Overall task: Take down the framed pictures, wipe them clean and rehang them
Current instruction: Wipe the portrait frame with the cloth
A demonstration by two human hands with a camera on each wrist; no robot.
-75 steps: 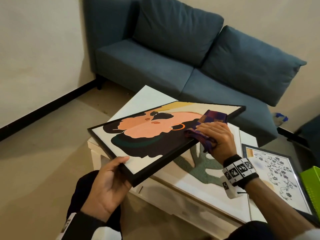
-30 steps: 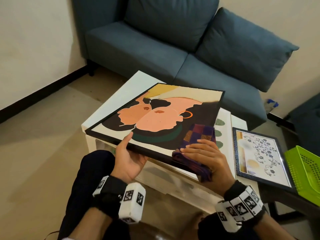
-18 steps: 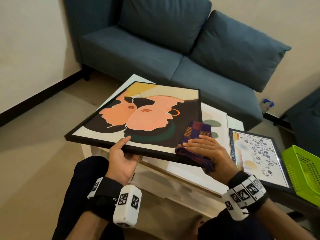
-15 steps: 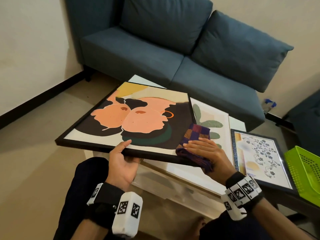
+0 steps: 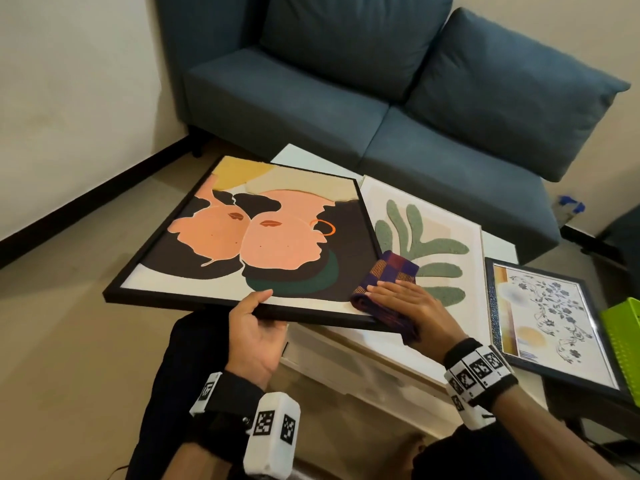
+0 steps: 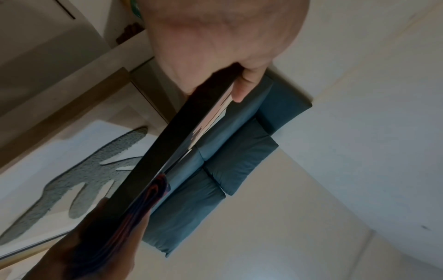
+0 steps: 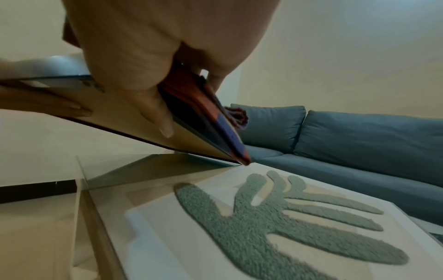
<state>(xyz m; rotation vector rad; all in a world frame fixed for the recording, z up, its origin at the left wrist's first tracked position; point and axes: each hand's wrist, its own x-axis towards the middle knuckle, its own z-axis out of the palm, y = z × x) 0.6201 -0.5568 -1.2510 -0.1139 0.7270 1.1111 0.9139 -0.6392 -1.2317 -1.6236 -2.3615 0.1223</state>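
A black-framed picture [image 5: 263, 237] of two peach faces is held tilted above the white coffee table [image 5: 346, 351]. My left hand [image 5: 254, 327] grips its near edge, thumb on the glass, fingers hidden underneath; the left wrist view shows the frame's edge [image 6: 167, 151] running away from the thumb. My right hand [image 5: 408, 303] lies on a purple checked cloth [image 5: 391, 271] at the frame's near right corner. In the right wrist view the cloth [image 7: 210, 117] wraps over that corner, and the thumb presses the frame's back [image 7: 115, 109], pinching cloth and frame.
A white-framed leaf picture [image 5: 426, 244] lies flat on the table below the held frame. A dark-framed floral picture [image 5: 550, 313] lies to its right, beside a green basket [image 5: 623, 334]. A blue sofa [image 5: 346, 98] stands behind the table, with a wall on the left.
The held picture has swung left and off the table, uncovering the leaf picture. The cloth hand moved from the far right corner to the near right corner; the left hand now holds mid-edge.
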